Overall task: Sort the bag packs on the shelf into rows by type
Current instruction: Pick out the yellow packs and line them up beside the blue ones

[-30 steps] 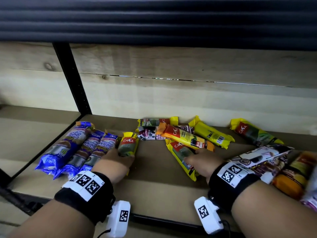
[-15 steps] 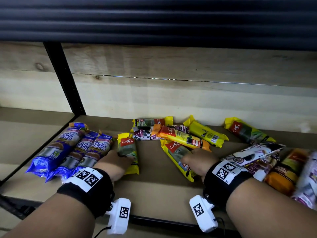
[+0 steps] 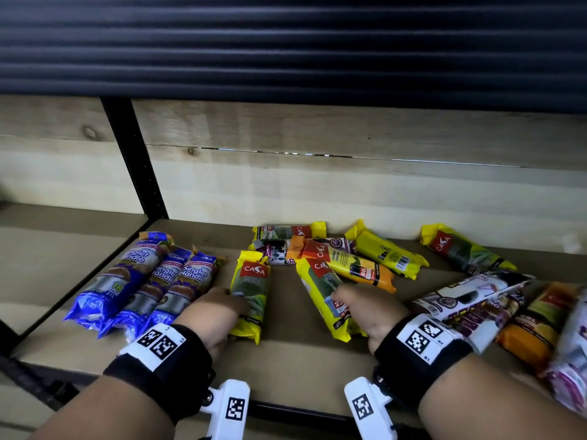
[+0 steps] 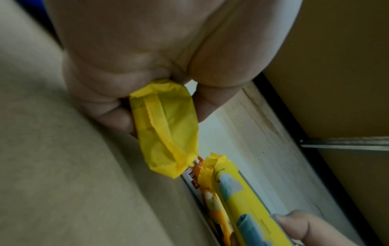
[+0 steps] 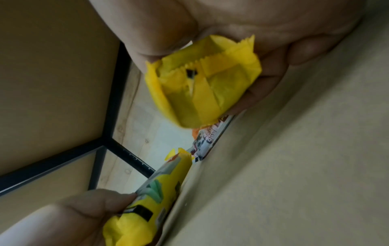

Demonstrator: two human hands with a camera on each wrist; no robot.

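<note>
Compared with one second earlier, the yellow pack under the left hand [image 3: 212,315] is seen shifted toward the shelf's front edge and turned nearly parallel to the blue packs [image 3: 139,281]. This left yellow pack [image 3: 251,293] lies on the shelf [image 3: 301,350] just beside the three blue packs; its near end is enclosed by curled fingers and thumb. A second yellow pack [image 3: 325,296] is held likewise by the right hand [image 3: 368,309], its far end tucked under an orange pack [image 3: 346,265]. Further yellow packs [image 3: 386,255] lie unsorted toward the back wall, and mixed white and orange packs [image 3: 476,293] are piled at the right. The packs are judged light, soft and compressible, with slick film wrappers and loose crimped ends. A grip round the rolled body is judged firmer than a pinch on the crimp, which may crumple or slip.
</note>
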